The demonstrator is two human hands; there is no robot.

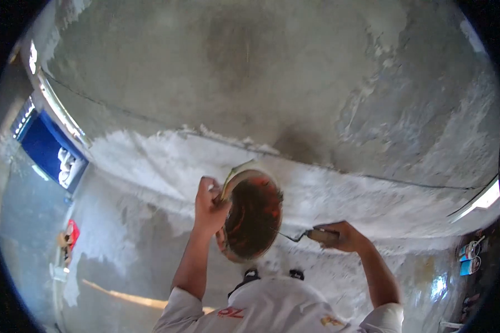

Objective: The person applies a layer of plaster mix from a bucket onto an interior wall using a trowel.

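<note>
My left hand is closed on the rim of a round, reddish bucket, which hangs tilted in front of my body. Dark, wet-looking material coats its inside. To the right, my right hand grips the wooden handle of a trowel. The trowel's bent metal neck points left to the bucket, and its blade is hard to make out near the bucket's right edge. Beyond both hands stands a grey plastered wall with rough, pale patches along its lower part.
Light blue buckets stand at the far right. A long wooden strip lies on the floor at lower left. Farther left are a red item and a blue panel. My shoes show below the bucket.
</note>
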